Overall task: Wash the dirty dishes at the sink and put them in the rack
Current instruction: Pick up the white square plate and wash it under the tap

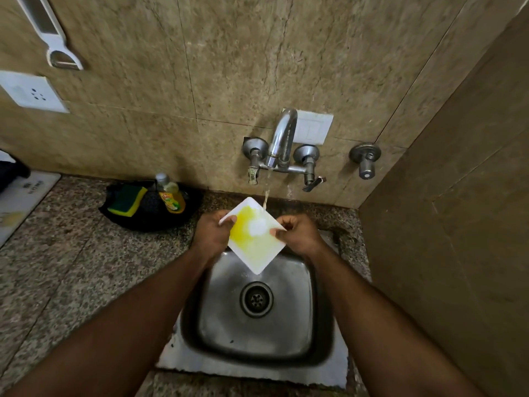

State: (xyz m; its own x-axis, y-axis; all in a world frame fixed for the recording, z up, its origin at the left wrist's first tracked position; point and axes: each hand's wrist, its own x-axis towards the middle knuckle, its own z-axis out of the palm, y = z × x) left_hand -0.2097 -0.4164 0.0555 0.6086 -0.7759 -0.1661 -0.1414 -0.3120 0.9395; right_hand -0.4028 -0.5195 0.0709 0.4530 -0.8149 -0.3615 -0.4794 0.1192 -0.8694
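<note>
Head cam: both hands [213,232] [299,233] pinch plate [253,239] under tap [282,138]; sponge [127,200], soap btl [171,194] left.

Wall socket [33,93] (peeler [58,44] above)

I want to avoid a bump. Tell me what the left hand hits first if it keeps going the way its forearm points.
Likely the tap and the wall behind it: the left hand, gripping the stained square plate, points up and right toward them, though depth is unclear.

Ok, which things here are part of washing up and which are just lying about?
In use: white square plate stained yellow, left hand, right hand, running chrome tap, steel sink.
To hand: green-and-yellow sponge, yellow dish soap bottle.
Lying about: white peeler on wall, white wall socket.
</note>
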